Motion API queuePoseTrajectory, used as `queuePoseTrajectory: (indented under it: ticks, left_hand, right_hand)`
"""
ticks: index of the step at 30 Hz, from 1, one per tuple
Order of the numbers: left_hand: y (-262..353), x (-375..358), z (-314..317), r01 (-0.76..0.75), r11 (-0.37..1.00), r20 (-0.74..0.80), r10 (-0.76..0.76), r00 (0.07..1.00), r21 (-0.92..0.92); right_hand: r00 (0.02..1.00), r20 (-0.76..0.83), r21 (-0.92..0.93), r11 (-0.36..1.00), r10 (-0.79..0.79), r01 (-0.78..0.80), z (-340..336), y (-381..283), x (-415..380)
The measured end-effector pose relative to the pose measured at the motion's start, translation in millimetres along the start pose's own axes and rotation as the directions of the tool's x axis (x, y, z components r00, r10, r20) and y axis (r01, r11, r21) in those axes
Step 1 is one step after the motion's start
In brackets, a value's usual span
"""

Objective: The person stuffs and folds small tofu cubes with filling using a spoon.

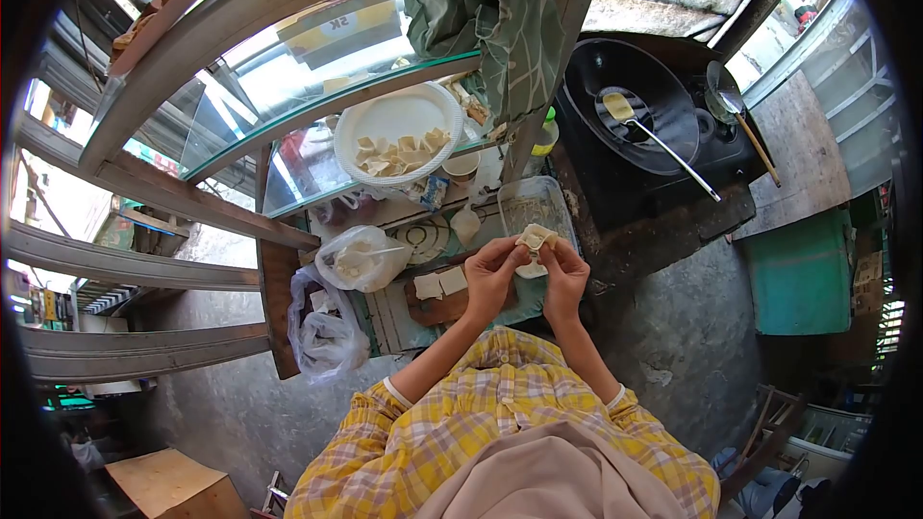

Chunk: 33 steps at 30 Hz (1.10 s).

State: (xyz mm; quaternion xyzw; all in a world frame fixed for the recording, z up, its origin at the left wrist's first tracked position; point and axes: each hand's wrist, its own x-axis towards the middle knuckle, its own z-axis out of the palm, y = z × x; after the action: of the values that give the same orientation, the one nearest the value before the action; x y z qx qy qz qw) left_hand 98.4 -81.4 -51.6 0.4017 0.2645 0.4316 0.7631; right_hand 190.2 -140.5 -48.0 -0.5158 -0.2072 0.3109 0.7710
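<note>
Between my two hands, above the near edge of the work table, is a pale, partly folded dumpling (536, 234). My left hand (490, 274) pinches its left side, and the fingers of my right hand (565, 277) are closed on its right side. Just beyond lies a clear plastic container (527, 194), partly hidden by the hands. Left of my left hand, square dough wrappers (429, 286) rest on a wooden board (435, 312). Farther back, a round white plate (370, 115) holds several folded dumplings (399, 154).
A black wok (586, 86) with a spatula (673, 156) sits on the stove to the right. Plastic bags (361, 259) lie at the table's left side. Glass shelving (336, 86) rises over the table. A cardboard box (173, 482) stands on the floor behind left.
</note>
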Motion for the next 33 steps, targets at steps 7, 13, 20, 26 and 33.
queuePoseTrajectory:
  ticks: [7,13,20,26,33]
  left_hand:
    - [26.4,-3.4,12.7,-0.17,0.98,0.044,0.167,0.985,0.101]
    - [36.7,-2.3,6.4,-0.308,0.91,0.137,0.28,0.95,0.276]
    - [45.0,-7.3,12.5,-0.325,0.901,0.124,0.302,0.945,0.287]
    - [52.3,-11.1,17.7,-0.353,0.904,0.162,0.321,0.933,0.24]
    - [62.4,-10.1,15.9,-0.448,0.869,0.291,0.382,0.877,0.211]
  right_hand:
    - [0.987,0.066,-0.009,0.989,-0.149,0.15,-1.3,-7.6,-0.6]
    - [0.955,0.21,-0.151,0.959,-0.207,0.241,3.4,-30.6,2.9]
    - [0.968,0.165,-0.165,0.962,-0.189,0.216,12.4,-46.2,-5.1]
    - [0.958,0.169,-0.088,0.964,-0.234,0.251,12.5,-48.6,-7.8]
    - [0.957,0.217,0.025,0.981,-0.192,0.191,14.0,-58.8,-10.0]
